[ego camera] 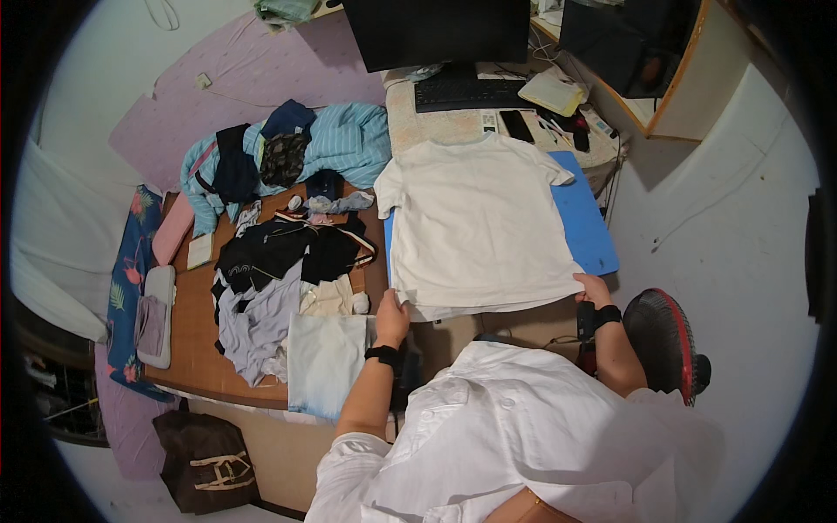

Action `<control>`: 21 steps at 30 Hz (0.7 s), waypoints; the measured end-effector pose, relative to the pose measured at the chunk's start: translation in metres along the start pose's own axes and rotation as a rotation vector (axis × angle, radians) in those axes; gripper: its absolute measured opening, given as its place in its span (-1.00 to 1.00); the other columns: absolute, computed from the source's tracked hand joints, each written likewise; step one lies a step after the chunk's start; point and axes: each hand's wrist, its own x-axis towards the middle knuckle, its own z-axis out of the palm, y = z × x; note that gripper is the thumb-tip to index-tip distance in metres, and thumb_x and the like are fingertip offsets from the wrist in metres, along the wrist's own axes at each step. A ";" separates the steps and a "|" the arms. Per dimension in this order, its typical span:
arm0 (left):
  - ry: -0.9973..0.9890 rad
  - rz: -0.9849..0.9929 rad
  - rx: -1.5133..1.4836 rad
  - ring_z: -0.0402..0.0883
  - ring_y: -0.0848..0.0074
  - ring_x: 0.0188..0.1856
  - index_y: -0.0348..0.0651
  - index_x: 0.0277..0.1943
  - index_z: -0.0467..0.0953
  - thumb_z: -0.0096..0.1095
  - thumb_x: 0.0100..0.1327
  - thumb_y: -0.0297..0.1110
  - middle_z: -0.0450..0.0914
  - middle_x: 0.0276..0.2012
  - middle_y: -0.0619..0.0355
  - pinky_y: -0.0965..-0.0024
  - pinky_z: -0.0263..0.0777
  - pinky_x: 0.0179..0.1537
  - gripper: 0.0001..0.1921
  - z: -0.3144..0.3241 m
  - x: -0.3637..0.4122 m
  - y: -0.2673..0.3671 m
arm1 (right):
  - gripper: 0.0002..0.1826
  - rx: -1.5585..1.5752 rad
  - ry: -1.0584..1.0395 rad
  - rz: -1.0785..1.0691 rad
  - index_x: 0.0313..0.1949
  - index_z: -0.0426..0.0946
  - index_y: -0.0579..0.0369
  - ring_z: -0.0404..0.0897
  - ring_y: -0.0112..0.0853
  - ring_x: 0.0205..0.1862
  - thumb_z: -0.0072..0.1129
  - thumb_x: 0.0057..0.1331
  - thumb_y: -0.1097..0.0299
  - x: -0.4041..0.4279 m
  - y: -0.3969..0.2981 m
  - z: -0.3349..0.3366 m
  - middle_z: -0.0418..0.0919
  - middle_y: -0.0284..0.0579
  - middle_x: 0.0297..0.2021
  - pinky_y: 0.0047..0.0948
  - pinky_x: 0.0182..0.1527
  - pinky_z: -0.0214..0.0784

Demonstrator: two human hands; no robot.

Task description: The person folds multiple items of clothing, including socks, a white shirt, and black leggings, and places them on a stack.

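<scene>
A white T-shirt lies spread out, its collar away from me and its hem towards me. Under it is a blue board, which shows mostly on the right side. My left hand grips the left corner of the hem. The right corner is pinched in my right hand. Between my hands the hem hangs past the board's near edge. Both wrists wear black bands.
Left of the shirt, a brown mat carries a heap of dark and pale clothes and folded light-blue jeans. Behind the board stand a keyboard, a phone and a monitor. A fan is at my right.
</scene>
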 end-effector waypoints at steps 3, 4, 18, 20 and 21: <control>-0.034 0.066 0.004 0.53 0.10 -0.29 -0.20 0.01 0.31 0.02 0.06 -0.49 0.52 -0.38 -0.17 0.16 0.40 -0.26 -0.62 -0.018 0.003 -0.009 | -0.72 -0.005 -0.023 -0.044 -0.34 0.37 0.19 0.22 -0.49 -0.77 0.18 0.08 0.27 0.006 -0.004 -0.007 0.25 -0.25 -0.65 -0.51 -0.77 0.02; -0.048 0.133 -0.140 0.57 0.22 -0.40 -0.16 0.01 0.34 -0.10 0.08 -0.56 0.54 -0.50 -0.11 0.23 0.44 -0.39 -0.62 -0.033 0.001 0.006 | -0.72 0.007 -0.007 -0.043 -0.34 0.37 0.19 0.22 -0.49 -0.77 0.18 0.08 0.27 0.014 -0.003 -0.016 0.25 -0.25 -0.65 -0.51 -0.77 0.02; -0.336 -0.313 -0.679 0.55 0.53 -0.46 -0.28 -0.21 0.46 -0.20 0.15 -0.53 0.54 -0.44 0.10 0.54 0.42 -0.41 -0.76 -0.012 -0.055 -0.054 | -0.63 -0.246 0.028 -0.147 -0.28 0.49 0.19 0.43 -0.49 -0.50 0.24 0.02 0.16 -0.002 0.017 -0.022 0.49 -0.23 -0.45 -0.52 -0.58 0.20; -0.353 -0.375 -0.713 0.55 0.53 -0.46 -0.29 -0.23 0.46 -0.18 0.15 -0.50 0.53 -0.45 0.11 0.53 0.42 -0.41 -0.77 -0.002 -0.056 -0.057 | -0.56 -0.240 0.010 -0.035 -0.31 0.51 0.21 0.43 -0.46 -0.51 0.26 -0.01 0.07 -0.002 0.024 -0.021 0.49 -0.22 -0.48 -0.51 -0.57 0.22; -0.365 -0.462 -0.745 0.55 0.52 -0.44 -0.26 -0.24 0.45 -0.14 0.16 -0.48 0.54 -0.44 0.10 0.53 0.42 -0.41 -0.82 -0.002 -0.053 -0.052 | -0.56 -0.238 0.015 -0.035 -0.31 0.51 0.21 0.43 -0.46 -0.51 0.26 -0.01 0.07 -0.004 0.023 -0.021 0.49 -0.22 -0.48 -0.51 -0.57 0.22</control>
